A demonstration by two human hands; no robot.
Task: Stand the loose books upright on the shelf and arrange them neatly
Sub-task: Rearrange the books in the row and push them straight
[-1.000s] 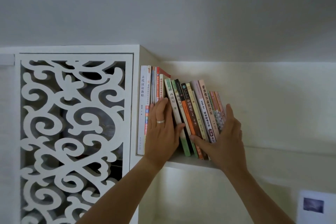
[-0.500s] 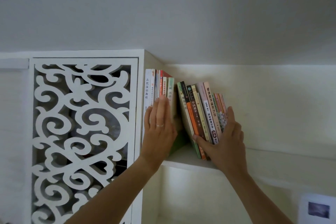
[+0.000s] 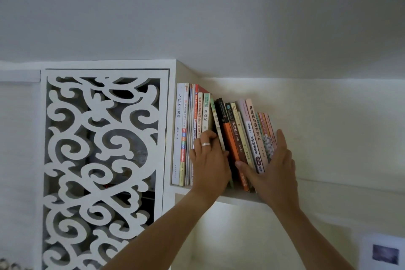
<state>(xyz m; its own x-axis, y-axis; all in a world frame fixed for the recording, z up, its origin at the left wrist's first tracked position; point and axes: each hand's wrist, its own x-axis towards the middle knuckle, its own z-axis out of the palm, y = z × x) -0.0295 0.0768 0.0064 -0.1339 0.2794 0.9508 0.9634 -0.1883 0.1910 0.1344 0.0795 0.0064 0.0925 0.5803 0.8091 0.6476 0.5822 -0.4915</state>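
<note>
Books (image 3: 232,138) stand on shelf (image 3: 241,199), left ones upright, right ones leaning left. Left hand (image 3: 209,164) grip curled on leaning spine (image 3: 217,120); right hand (image 3: 274,171) released, flat against rightmost book.

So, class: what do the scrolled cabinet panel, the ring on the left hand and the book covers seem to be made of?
Scrolled panel: probably painted wood or board, matte white, with thick cut edges showing in the openings. Ring: likely metal, a silvery band that catches light. Book covers: printed paper or card, thin spines, faint sheen; exact coating unclear.
</note>
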